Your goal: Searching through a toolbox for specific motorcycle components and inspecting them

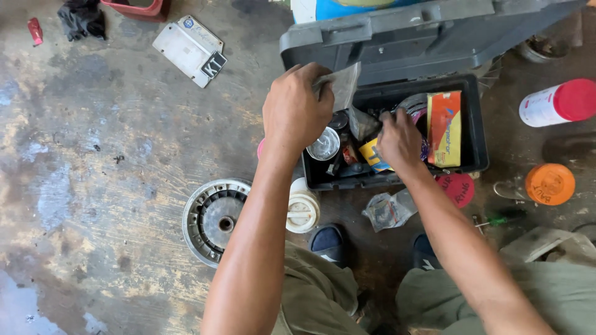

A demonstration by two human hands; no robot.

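Grey and slightly glossy, a small plastic bag (pixel 341 84) hangs pinched in the left hand (pixel 297 111), its top edge caught between the thumb and the curled fingers, which are closed tight on it; the bag sits just to the right of the knuckles and droops over the near left corner of the open black toolbox (pixel 478 133). The right hand (pixel 400 141) reaches down into the box with its fingers bent and drawn together, their tips touching the bag's lower corner or something beside it; the back of the hand covers the contact, so what they grip cannot be told. Inside the box lie a shiny round tin lid (pixel 325 144), a yellow and blue packet (pixel 371 155) half under the right hand, and an orange and yellow carton (pixel 444 127) propped against the right wall; the rest of the contents is a dark jumble, hard to make out. The toolbox lid (pixel 422 31) stands raised behind, and its top is cut off by the frame's edge. On the stained concrete floor (pixel 93 155) near the person's knees rest a round metal pulley disc (pixel 211 217), partly hidden by the left forearm, a white plastic cap (pixel 303 211), and a crumpled clear bag (pixel 388 209) holding small dark parts.
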